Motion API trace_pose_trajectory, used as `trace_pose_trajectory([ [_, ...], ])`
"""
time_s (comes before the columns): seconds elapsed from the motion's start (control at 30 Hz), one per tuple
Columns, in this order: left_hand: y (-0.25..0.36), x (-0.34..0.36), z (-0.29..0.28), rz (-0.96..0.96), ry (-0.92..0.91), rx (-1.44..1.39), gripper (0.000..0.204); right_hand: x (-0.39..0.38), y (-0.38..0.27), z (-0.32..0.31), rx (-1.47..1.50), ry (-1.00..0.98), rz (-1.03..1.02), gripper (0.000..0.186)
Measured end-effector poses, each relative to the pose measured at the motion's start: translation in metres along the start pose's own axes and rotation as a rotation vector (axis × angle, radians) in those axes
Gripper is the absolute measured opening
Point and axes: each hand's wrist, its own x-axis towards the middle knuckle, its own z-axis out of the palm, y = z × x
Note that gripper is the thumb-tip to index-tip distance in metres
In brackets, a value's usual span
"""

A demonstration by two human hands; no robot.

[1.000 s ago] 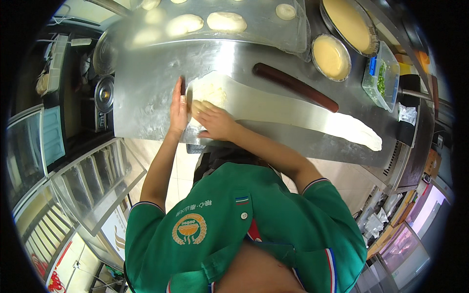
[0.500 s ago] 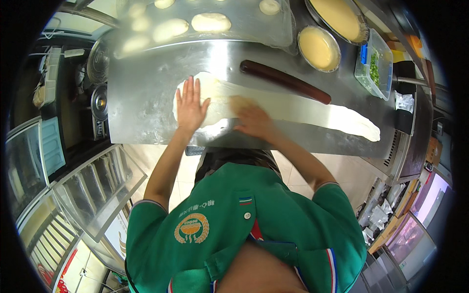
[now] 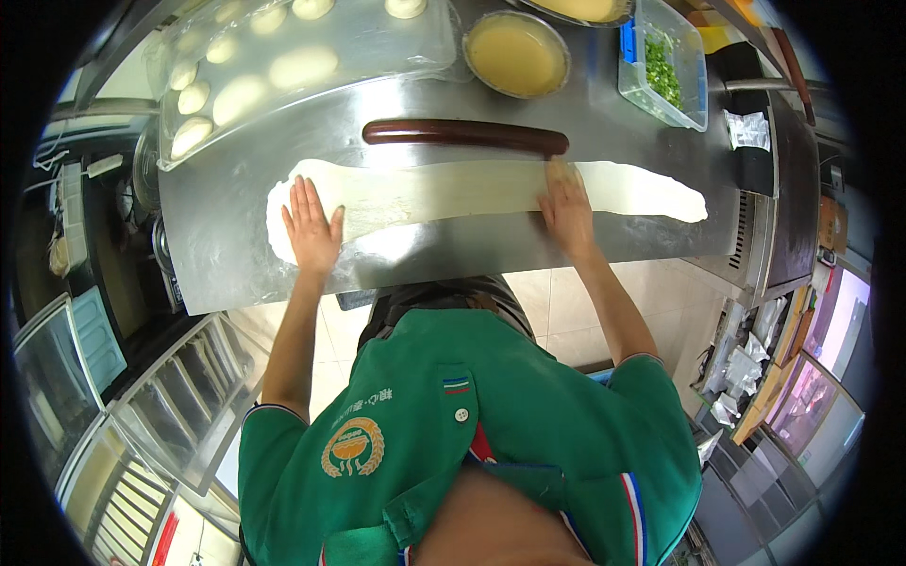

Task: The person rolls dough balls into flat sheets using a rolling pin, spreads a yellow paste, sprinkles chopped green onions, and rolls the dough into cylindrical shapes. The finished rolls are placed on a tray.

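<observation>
A long, thin strip of pale dough (image 3: 444, 191) stretches across the steel table from left to right. My left hand (image 3: 313, 231) lies flat on its wider left end, fingers pointing away from me. Farther right, my right hand (image 3: 567, 206) rests on the strip; its fingertips are slightly blurred, and the fingers look stretched out with nothing gripped. Just beyond the dough lies a dark brown rolling pin (image 3: 462, 134), touched by neither hand.
On the steel table (image 3: 226, 259), a plastic-covered tray (image 3: 368, 74) holds several dough balls at the back left. Behind the pin stand a bowl of yellow liquid (image 3: 517, 55), a second bowl (image 3: 585, 9) and a clear tub of chopped greens (image 3: 662, 75).
My right hand has slid rightward along the dough, away from my left hand, which stays on the left end. The whole view has shifted and turned slightly.
</observation>
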Motion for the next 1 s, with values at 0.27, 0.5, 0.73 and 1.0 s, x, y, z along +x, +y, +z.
trace_pose_trajectory([
  [0.27, 0.175, 0.039, 0.017, 0.619, -0.252, -0.503, 0.062, 0.162, 0.006, 0.022, 0.166, 0.119, -0.173, 0.018],
  [0.5, 0.176, 0.084, 0.038, 0.283, -0.147, -0.722, 0.04, 0.109, -0.019, 0.006, 0.784, 0.122, -0.229, 0.021],
  [0.73, 0.09, 0.037, 0.019, 0.26, -0.228, 0.1, 0.071, -0.025, 0.127, 0.009, 0.213, -0.339, -0.228, 0.071],
  [1.0, 0.134, 0.033, 0.039, 0.257, -0.179, 0.039, 0.08, -0.095, 0.2, -0.018, -0.001, 0.123, 0.461, 0.073],
])
